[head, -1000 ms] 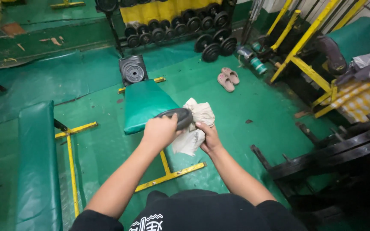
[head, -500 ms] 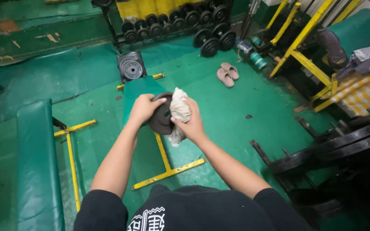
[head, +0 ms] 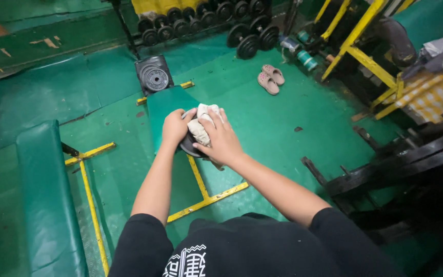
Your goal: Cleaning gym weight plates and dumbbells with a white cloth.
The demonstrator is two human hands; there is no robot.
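- Clearly, the left hand clasps the rim of a dark weight plate, held in the air above the green bench pad.
- Pressed on the plate's face, the right hand grasps a pale rag.
- One-handed support looks thin; hard rubbing could twist the plate loose, dropping it onto the floor.

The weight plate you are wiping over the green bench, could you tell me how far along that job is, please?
In hand: the left hand grips the dark weight plate above the green bench, while the right hand presses a pale cloth on its face. Done: cannot tell, as the cloth and hands hide most of the plate. Left: possibly the boxed plates on the floor beyond, untouched.
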